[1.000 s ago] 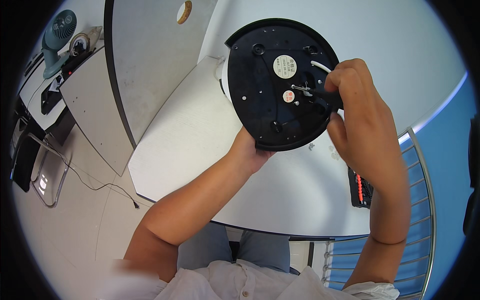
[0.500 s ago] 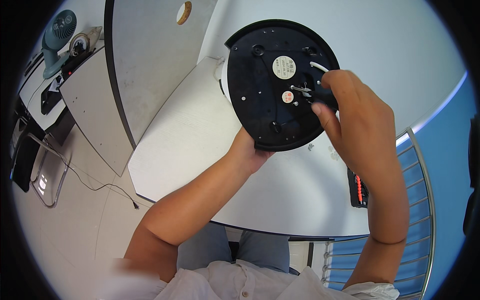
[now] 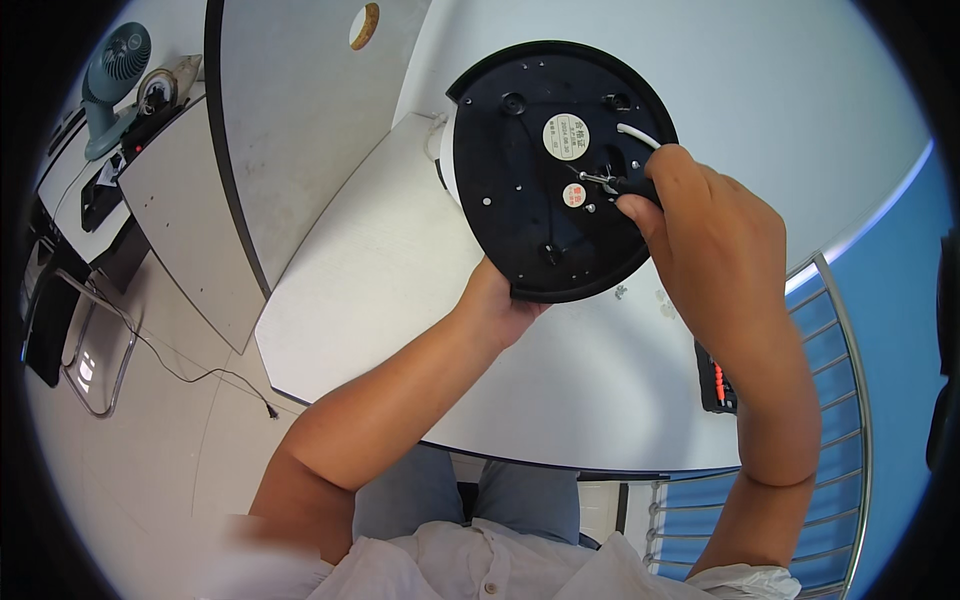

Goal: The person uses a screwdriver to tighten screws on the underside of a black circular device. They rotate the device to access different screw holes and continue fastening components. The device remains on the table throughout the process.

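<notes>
A round black base (image 3: 530,225) of a white-bodied appliance is held up over the table, its underside toward me. Two round labels, screw holes and a white cable (image 3: 637,135) show on it. My left hand (image 3: 497,305) grips the lower rim from beneath, its fingers mostly hidden behind the base. Closed around a dark handle, my right hand (image 3: 715,215) holds a screwdriver (image 3: 612,182). The metal shaft points left, with its tip at a screw near the small label. Whether the tip sits in the screw head, I cannot tell.
Small clear bits (image 3: 665,303) lie on the white table (image 3: 580,400). A black tool case (image 3: 715,378) with an orange piece stands by my right forearm. Beyond are a grey partition (image 3: 300,130), a metal railing (image 3: 860,430), and a fan (image 3: 120,85) on a side desk.
My right thumb and fingers have closed on the screwdriver handle, and its shaft lies at a changed angle. The base and my left hand have barely moved.
</notes>
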{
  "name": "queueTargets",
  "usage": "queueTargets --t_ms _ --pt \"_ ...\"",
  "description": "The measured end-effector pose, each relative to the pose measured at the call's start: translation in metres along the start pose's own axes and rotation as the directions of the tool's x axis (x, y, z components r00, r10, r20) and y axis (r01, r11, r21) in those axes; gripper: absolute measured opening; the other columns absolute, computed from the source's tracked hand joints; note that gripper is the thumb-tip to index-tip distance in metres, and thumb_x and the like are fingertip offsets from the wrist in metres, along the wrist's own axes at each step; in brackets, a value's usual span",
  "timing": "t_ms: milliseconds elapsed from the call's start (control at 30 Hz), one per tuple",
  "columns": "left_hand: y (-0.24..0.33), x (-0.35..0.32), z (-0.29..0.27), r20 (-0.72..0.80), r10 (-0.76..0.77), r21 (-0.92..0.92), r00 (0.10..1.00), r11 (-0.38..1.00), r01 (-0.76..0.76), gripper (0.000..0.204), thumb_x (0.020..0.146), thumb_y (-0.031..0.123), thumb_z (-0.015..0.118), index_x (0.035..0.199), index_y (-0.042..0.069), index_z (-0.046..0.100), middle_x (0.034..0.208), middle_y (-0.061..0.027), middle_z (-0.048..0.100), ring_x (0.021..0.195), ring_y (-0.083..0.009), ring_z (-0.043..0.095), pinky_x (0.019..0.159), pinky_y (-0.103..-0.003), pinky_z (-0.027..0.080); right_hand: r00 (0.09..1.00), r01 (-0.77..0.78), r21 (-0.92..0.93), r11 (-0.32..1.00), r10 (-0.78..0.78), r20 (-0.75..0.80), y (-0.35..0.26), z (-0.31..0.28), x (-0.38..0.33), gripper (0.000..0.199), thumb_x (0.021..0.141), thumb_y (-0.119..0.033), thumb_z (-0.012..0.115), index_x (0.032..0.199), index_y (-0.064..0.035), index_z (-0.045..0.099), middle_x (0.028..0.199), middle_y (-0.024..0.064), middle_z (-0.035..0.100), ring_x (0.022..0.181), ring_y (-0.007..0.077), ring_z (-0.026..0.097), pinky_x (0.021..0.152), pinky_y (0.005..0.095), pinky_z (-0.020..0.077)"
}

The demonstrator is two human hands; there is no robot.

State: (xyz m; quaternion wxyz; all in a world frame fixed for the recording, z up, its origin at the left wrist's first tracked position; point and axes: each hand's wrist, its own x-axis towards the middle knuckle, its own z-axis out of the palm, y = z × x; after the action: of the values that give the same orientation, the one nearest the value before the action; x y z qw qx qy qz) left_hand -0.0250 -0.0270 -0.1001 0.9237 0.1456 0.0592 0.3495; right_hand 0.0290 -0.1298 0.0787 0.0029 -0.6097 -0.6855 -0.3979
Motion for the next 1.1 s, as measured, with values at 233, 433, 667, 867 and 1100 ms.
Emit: queueTargets --t_ms 233,433,667,867,1100 --pt "-0.001 0.000 0.000 0.052 0.014 0.030 0.999 0.999 -0.015 0.046 0.089 0.030 0.063 0.128 0.008 0.050 0.120 -0.0069 0.060 0.109 -0.0197 0.060 0.093 -0.035 0.051 0.998 -0.050 0.124 0.991 0.045 0.044 -0.012 -0.005 -0.006 0.025 0.081 -0.017 0.071 0.095 -0.0064 0.053 0.077 0.0103 0.061 0.074 0.0286 0.062 0.061 0.0382 0.0472" --pt "-0.005 0.005 -0.004 0.016 -0.004 0.040 1.000 0.999 0.003 0.047 0.088 0.033 0.065 0.126 0.008 0.051 0.118 -0.0055 0.061 0.108 -0.0187 0.060 0.093 -0.034 0.051 0.992 0.113 0.008 0.994 -0.112 -0.051 0.003 0.003 -0.006 0.028 0.077 -0.008 0.072 0.099 -0.0055 0.054 0.087 0.0095 0.062 0.081 0.0280 0.062 0.065 0.0370 0.0491" --pt "-0.005 0.005 -0.006 0.046 0.002 0.089 0.999 0.996 -0.006 0.044 0.086 0.034 0.067 0.121 0.010 0.054 0.109 -0.0027 0.064 0.102 -0.0155 0.061 0.087 -0.031 0.051 0.973 -0.225 0.092 0.970 0.219 0.074 -0.004 0.007 -0.007 0.026 0.081 -0.020 0.070 0.084 -0.0073 0.047 0.068 0.0059 0.055 0.063 0.0236 0.059 0.053 0.0333 0.0463" --pt "-0.006 0.006 -0.004 0.040 -0.001 0.080 0.999 0.997 -0.002 0.043 0.086 0.033 0.067 0.121 0.011 0.054 0.109 -0.0022 0.063 0.100 -0.0149 0.061 0.088 -0.031 0.050 0.989 0.004 0.007 1.000 -0.003 -0.148 0.004 0.014 -0.020 0.027 0.078 -0.023 0.072 0.086 -0.0058 0.052 0.077 0.0064 0.053 0.068 0.0221 0.056 0.054 0.0321 0.0457" --pt "-0.008 0.004 -0.004 0.031 -0.013 0.068 0.999 0.998 0.011 0.048 0.087 0.033 0.066 0.127 0.011 0.050 0.115 -0.0032 0.061 0.105 -0.0171 0.060 0.091 -0.032 0.050 0.983 0.137 -0.156 0.978 -0.154 -0.098 0.010 0.004 -0.017 0.018 0.071 -0.010 0.070 0.082 -0.0080 0.056 0.076 0.0039 0.050 0.068 0.0203 0.053 0.055 0.0311 0.0436"
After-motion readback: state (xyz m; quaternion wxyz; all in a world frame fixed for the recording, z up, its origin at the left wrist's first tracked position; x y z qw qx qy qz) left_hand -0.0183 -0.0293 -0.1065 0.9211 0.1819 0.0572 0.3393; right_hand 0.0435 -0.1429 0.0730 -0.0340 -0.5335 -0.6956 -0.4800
